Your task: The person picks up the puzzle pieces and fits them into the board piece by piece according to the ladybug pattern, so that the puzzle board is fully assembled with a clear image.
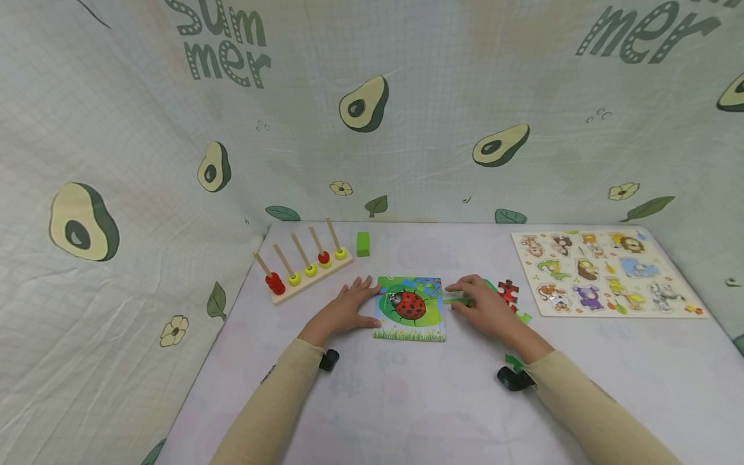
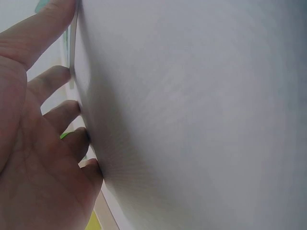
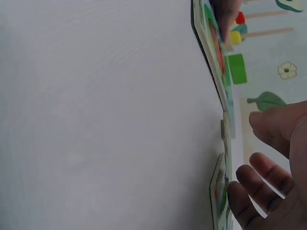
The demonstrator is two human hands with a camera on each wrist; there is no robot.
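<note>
A square ladybug puzzle lies flat on the table, its red spotted ladybug on a green and blue ground. My left hand is at the puzzle's left side, fingers spread and fingertips at its edge; in the left wrist view the fingertips touch down on the white surface. Just right of the puzzle is my right hand, its thumb and fingers apart. Under and beside it lie loose puzzle pieces, among them a red and black one; the hand partly covers the others. In the right wrist view, the right hand shows nothing gripped.
A wooden peg counter with red and yellow rings stands at the back left, near a green block. On the right lies an animal puzzle board. A green piece lies by the right wrist. Avocado-print cloth hangs behind.
</note>
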